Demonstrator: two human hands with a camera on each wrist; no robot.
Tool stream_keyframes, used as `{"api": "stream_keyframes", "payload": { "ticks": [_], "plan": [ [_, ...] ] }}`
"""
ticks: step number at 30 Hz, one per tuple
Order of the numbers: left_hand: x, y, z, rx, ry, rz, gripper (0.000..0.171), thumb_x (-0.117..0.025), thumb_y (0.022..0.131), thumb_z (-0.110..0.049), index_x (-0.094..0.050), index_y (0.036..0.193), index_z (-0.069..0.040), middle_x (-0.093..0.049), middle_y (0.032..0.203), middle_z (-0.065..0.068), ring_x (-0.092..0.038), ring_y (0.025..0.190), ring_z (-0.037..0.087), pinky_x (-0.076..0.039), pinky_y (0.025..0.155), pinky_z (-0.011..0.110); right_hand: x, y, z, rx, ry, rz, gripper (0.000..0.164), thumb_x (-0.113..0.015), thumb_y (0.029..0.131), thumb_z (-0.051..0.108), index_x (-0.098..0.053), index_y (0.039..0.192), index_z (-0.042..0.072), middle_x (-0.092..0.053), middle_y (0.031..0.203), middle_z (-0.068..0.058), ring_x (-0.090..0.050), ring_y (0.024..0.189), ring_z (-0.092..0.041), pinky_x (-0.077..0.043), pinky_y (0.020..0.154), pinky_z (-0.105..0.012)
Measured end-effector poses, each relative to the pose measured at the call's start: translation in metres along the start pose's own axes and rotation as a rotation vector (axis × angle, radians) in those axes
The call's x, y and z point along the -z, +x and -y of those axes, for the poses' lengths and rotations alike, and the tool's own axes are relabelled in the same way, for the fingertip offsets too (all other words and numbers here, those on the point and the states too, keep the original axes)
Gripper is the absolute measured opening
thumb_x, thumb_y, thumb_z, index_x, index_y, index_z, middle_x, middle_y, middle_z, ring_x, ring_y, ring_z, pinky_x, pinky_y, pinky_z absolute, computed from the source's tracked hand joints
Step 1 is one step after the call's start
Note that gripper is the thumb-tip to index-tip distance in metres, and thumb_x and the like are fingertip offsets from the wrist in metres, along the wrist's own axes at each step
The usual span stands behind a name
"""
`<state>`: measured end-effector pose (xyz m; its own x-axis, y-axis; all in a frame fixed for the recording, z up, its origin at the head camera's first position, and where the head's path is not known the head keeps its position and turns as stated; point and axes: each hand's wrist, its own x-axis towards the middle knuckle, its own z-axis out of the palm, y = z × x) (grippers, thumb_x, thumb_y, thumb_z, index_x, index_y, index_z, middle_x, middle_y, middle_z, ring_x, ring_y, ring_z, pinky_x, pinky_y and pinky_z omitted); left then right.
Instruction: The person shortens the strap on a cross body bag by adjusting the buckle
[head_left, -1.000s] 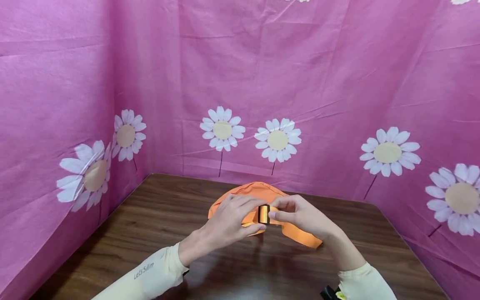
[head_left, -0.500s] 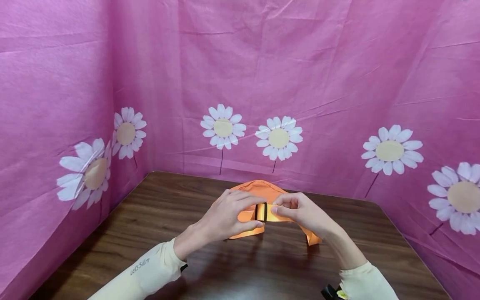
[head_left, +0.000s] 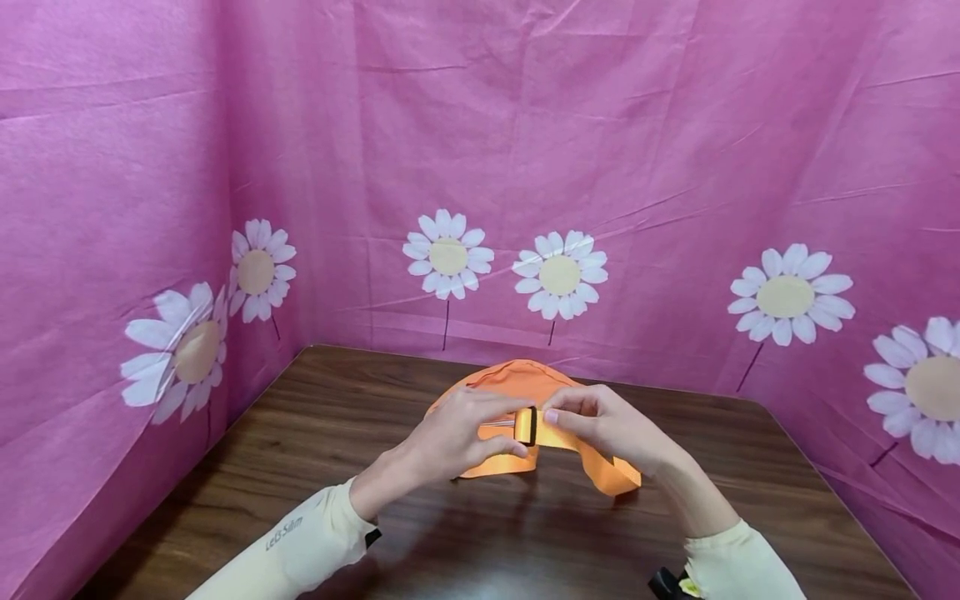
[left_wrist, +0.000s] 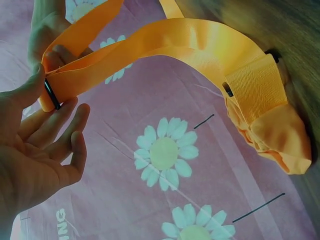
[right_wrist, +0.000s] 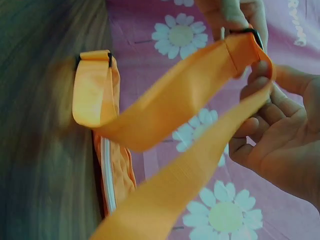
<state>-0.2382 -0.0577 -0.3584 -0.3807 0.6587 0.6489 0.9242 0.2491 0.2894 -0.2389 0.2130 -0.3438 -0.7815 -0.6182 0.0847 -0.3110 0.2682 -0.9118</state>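
Note:
An orange fabric pouch (head_left: 521,377) with a white zipper (right_wrist: 106,172) rests on the table. Its orange webbing strap (head_left: 558,436) runs through a black slider buckle (head_left: 533,426), raised in front of the pouch. My left hand (head_left: 453,429) holds the buckle between thumb and fingers; in the left wrist view its other fingers are spread. Just to the right of the buckle, my right hand (head_left: 615,427) pinches the strap. A loop of strap hangs below that hand. At the pouch's end, another black fitting (right_wrist: 110,60) joins the strap.
The dark wood table (head_left: 360,383) spreads around the hands. Pink cloth (head_left: 630,150) printed with white daisies hangs along its back and both sides.
The strap at the buckle has shifted: more webbing now shows between the buckle and my right fingers. The hanging strap has changed shape. Both hands stay nearly in place.

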Motion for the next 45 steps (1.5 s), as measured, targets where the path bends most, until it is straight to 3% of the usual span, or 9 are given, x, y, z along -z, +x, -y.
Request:
{"api": "stream_keyframes", "payload": {
  "ticks": [4,11,15,24,31,35,39,45],
  "plan": [
    [0.003,0.002,0.001,-0.006,-0.063,-0.015,0.053,-0.086,0.082,-0.021,-0.068,0.130,-0.005,-0.068,0.127,0.003,-0.060,0.119,0.012,-0.048,0.098,0.027,0.010,-0.005,-0.003,-0.012,-0.012,-0.041,0.018,-0.065,0.102,0.023,-0.071,0.108,0.008,-0.041,0.064,-0.013,-0.037,0.051,-0.031,-0.038,0.046,-0.033],
    [0.008,0.002,-0.002,0.092,-0.103,0.010,0.052,-0.083,0.087,-0.023,-0.066,0.132,-0.003,-0.066,0.131,0.002,-0.058,0.124,0.013,-0.047,0.100,0.032,0.012,-0.005,-0.006,-0.022,-0.012,-0.058,0.016,-0.071,0.098,0.023,-0.071,0.106,0.008,-0.063,0.089,-0.013,-0.056,0.076,-0.020,-0.050,0.066,-0.033],
    [0.008,0.002,-0.003,0.127,-0.119,0.022,0.053,-0.083,0.087,-0.025,-0.066,0.133,-0.006,-0.065,0.131,-0.001,-0.056,0.124,0.011,-0.046,0.101,0.032,0.007,-0.002,-0.006,0.018,0.007,-0.048,0.014,-0.070,0.099,0.020,-0.071,0.104,0.007,-0.059,0.083,-0.013,-0.053,0.073,-0.021,-0.048,0.064,-0.033],
    [0.005,0.002,-0.001,0.088,-0.101,0.012,0.047,-0.087,0.083,-0.023,-0.069,0.125,-0.008,-0.069,0.121,-0.005,-0.061,0.113,0.008,-0.049,0.094,0.030,-0.004,0.003,-0.007,0.065,0.060,-0.048,0.013,-0.070,0.099,0.017,-0.072,0.106,0.005,-0.063,0.090,-0.015,-0.054,0.079,-0.021,-0.048,0.068,-0.032],
    [0.011,0.002,-0.003,0.162,-0.175,-0.009,0.048,-0.085,0.084,-0.022,-0.069,0.128,-0.008,-0.070,0.121,-0.005,-0.063,0.107,0.006,-0.052,0.091,0.031,0.003,-0.001,-0.008,-0.017,0.017,-0.071,0.016,-0.071,0.098,0.022,-0.073,0.108,0.010,-0.064,0.089,-0.013,-0.057,0.079,-0.023,-0.050,0.067,-0.034],
    [0.014,0.002,-0.003,0.199,-0.183,-0.016,0.052,-0.086,0.084,-0.023,-0.068,0.131,-0.008,-0.069,0.122,-0.005,-0.065,0.107,0.007,-0.054,0.090,0.036,0.008,-0.004,-0.009,-0.039,0.044,-0.057,0.018,-0.070,0.099,0.022,-0.072,0.110,0.008,-0.057,0.078,-0.011,-0.051,0.066,-0.023,-0.046,0.057,-0.033],
    [0.014,0.001,-0.002,0.198,-0.191,-0.004,0.052,-0.085,0.085,-0.025,-0.067,0.131,-0.010,-0.068,0.123,-0.007,-0.063,0.108,0.007,-0.053,0.091,0.035,0.008,-0.004,-0.010,-0.033,0.077,-0.032,0.019,-0.069,0.100,0.021,-0.071,0.110,0.006,-0.051,0.073,-0.009,-0.044,0.059,-0.024,-0.041,0.052,-0.032],
    [0.011,0.001,-0.002,0.181,-0.221,0.026,0.051,-0.086,0.085,-0.027,-0.066,0.130,-0.012,-0.064,0.125,-0.009,-0.060,0.112,0.008,-0.051,0.091,0.028,0.003,-0.003,-0.008,-0.004,0.088,-0.018,0.018,-0.068,0.100,0.018,-0.072,0.110,0.004,-0.054,0.076,-0.013,-0.046,0.061,-0.026,-0.043,0.054,-0.033]
  ]
}}
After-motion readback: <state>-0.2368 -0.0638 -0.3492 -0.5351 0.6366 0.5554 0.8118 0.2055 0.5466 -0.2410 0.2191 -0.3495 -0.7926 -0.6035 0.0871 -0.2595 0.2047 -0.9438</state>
